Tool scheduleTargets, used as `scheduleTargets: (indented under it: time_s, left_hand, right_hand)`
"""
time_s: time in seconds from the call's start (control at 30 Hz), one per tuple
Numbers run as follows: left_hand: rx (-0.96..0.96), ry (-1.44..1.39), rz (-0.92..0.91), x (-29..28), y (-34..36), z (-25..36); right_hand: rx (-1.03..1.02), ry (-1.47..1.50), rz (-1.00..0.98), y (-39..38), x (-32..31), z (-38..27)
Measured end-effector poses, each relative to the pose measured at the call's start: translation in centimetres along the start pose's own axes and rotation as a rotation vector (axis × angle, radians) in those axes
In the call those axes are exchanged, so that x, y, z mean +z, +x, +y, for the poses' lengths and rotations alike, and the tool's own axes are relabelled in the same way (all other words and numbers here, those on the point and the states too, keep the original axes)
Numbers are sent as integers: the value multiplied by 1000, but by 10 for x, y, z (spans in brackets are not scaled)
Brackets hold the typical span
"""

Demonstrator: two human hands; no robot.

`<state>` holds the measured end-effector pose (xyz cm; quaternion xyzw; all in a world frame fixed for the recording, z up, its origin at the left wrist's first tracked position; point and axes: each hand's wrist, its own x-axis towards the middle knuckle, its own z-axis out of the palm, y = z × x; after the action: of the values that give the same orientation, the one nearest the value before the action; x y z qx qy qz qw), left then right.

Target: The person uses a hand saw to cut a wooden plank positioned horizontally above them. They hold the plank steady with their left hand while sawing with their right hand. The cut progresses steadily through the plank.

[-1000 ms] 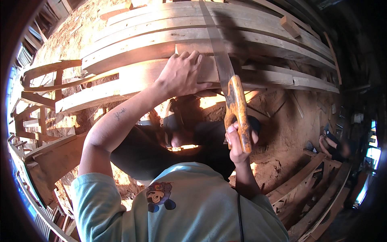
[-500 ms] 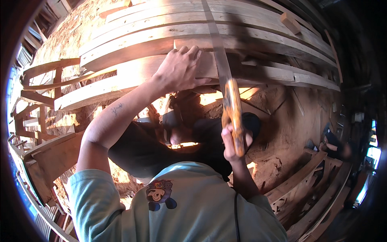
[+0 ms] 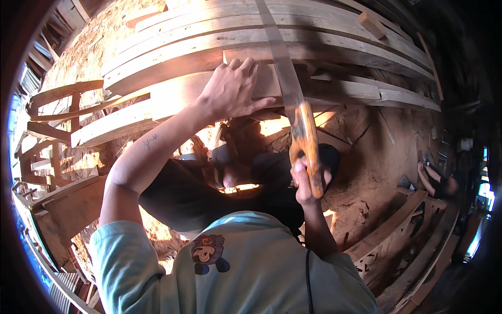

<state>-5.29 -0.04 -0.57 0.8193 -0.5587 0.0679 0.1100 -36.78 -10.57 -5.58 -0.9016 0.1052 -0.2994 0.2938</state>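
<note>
Saw [image 3: 287, 73] in my right hand [image 3: 308, 180]: fingers wrapped round the yellow-brown handle [image 3: 312, 138], thumb up its left side, grip narrow and closed on it. The blade runs forward and away from those fingers, crosses the wood near the right end of the board [image 3: 178, 91], and reaches the top edge of the view. Can't tell if the teeth are in the wood; too blurred.

Left hand [image 3: 232, 91] lies on top of the board, well forward of my right. Thumb spread wide from the fingers, pointing right toward the blade, near it but apart. The four fingers bend toward the board's far edge; fingertips hard to make out. The board sits under that palm and sticks out to the left of my wrist.

Counts: one saw, two hands of mine, one board under the left. Long beams [image 3: 198, 42] beyond it, at least three, side by side; exact number unclear. One small wood block [image 3: 372, 25] on the beams, far right. One other person [image 3: 444, 187] off at the right, well apart. One black cord [image 3: 309, 277] down my pale green shirt [image 3: 235, 272].
</note>
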Motion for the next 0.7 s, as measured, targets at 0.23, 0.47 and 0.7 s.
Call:
scheduleTargets:
  time_s: [0.23,0.47,0.7]
  left_hand:
    - [4,-7,33,3,-2,-5]
    - [-24,-10,-29,9,2,-5]
    - [23,28,26,6,2,-2]
  right_hand:
    - [245,473,42,15,4,-16]
    - [-387,-187,124,-64,4,40]
    - [257,555,135,-13,-8,-14]
